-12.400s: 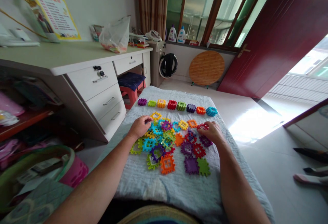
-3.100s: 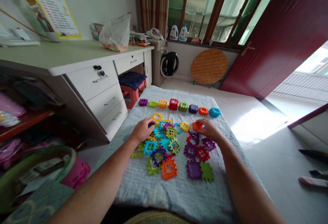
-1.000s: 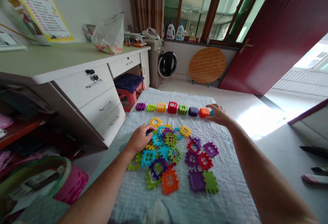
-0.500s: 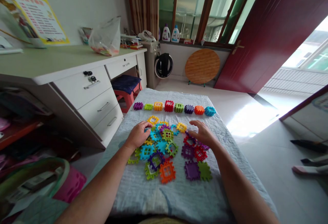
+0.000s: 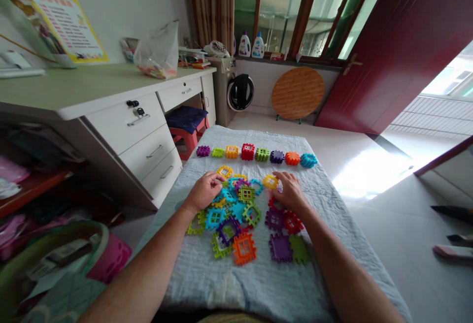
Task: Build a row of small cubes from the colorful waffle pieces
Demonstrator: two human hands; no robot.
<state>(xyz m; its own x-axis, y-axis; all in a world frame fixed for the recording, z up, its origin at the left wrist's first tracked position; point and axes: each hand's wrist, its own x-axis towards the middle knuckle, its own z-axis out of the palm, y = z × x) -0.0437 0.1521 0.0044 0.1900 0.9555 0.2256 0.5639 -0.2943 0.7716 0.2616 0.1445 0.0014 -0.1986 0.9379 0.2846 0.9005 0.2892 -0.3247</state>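
Note:
A heap of coloured plastic building tiles with notched edges lies on the cloth-covered table [image 5: 199,283]. My left hand [image 5: 205,191] rests at the heap's left side, fingers loosely bent and apart, beside a yellow tile [image 5: 224,171] and over blue tiles. With the fingertips of my right hand [image 5: 291,190] I grip another yellow tile [image 5: 271,181] at the heap's right edge. Under and below this hand lie red tiles [image 5: 293,222] and a purple window tile [image 5: 274,219]. Nearer to me are an orange window tile [image 5: 244,248], a solid purple tile [image 5: 281,247] and a green tile [image 5: 299,248].
A row of several assembled blocks, including a red cube [image 5: 248,151] and a blue block [image 5: 308,160], crosses the table's far end. To the left stand a white desk [image 5: 144,131] and a stool [image 5: 187,118]. A pink basket [image 5: 111,259] is at lower left.
My right hand has moved inward and closed on the yellow tile, which has shifted slightly right. The left hand's fingers have bent a little. The whole view has shifted slightly.

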